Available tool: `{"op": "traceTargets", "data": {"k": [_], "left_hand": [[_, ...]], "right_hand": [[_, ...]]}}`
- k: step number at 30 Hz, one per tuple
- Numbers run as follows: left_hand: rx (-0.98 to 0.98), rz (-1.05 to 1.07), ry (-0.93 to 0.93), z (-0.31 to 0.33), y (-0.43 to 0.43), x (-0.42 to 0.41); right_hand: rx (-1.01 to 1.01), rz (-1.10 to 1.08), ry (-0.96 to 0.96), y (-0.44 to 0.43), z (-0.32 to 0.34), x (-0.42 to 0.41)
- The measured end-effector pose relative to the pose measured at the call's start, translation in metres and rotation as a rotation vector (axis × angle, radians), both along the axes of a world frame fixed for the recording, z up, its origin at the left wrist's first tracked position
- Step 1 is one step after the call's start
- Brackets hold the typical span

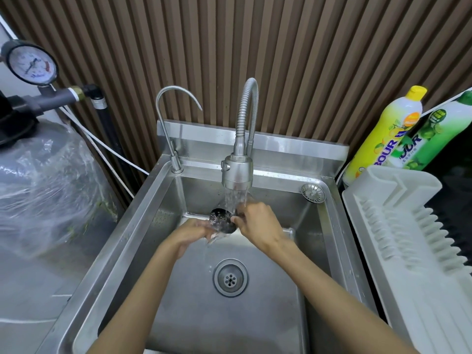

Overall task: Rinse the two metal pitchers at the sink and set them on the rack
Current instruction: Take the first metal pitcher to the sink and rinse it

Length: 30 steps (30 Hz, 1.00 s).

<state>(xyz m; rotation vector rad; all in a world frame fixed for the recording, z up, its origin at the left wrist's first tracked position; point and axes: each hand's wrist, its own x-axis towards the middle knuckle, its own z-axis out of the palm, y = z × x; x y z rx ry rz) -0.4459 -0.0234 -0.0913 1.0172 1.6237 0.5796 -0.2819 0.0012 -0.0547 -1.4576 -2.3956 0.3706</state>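
I hold one pitcher (222,223) under the running faucet (237,172), above the sink (255,315). My right hand (258,223) has its fingers clenched on the rim; my left hand (194,232) cups it from below. I should tilt and turn it so water sweeps the whole inside. The white rack (408,241) sits empty, just right of the sink, before a slatted wall.

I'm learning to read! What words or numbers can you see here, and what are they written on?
"BOUR": big letters on the yellow dish soap bottle; the word is cut off.
"OUR": on the green dish soap bottle, partly hidden behind the yellow one.
Small print under those letters on the green bottle: too small to read.
Pressure gauge dial: numbers and blue writing too blurred to read.
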Motion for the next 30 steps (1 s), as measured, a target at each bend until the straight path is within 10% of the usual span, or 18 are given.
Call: {"op": "traceTargets", "data": {"k": [17,26,30], "left_hand": [[0.096,0.165,-0.167,-0.001,0.003,0.014],[0.384,0.182,-0.311,0.013,-0.022,0.03],[0.334,0.287,-0.685,0.007,-0.038,0.031]], "right_hand": [[0.393,0.255,-0.143,0.007,-0.001,0.007],[-0.562,-0.286,0.579,0.016,0.007,0.034],[-0.574,-0.29,0.615,0.0,0.001,0.037]]}}
